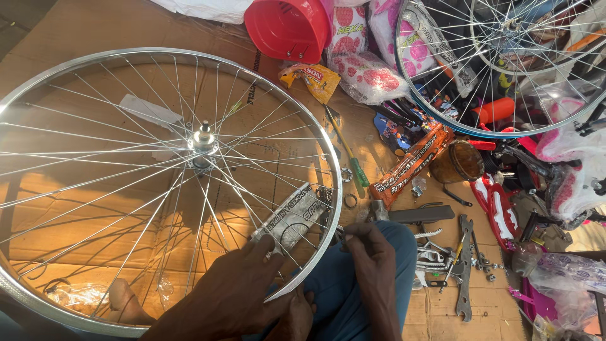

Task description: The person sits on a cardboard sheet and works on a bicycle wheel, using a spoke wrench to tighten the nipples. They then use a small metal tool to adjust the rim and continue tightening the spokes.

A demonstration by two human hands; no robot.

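Head view: wheel rim lies between both hands.

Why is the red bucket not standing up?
The red bucket is tipped on its side: its open mouth faces the camera, showing its inside. Why it tipped cannot be told.

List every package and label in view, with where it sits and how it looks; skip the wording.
Snack packet: on the cardboard below the red tub, crumpled, yellow and orange.
Orange wrapper: right of the green screwdriver, long and narrow, orange with dark print.
Rim label: inside the wheel above the left hand, grey strip, dark print.
Padded bags: top centre, white with pink-red spots.
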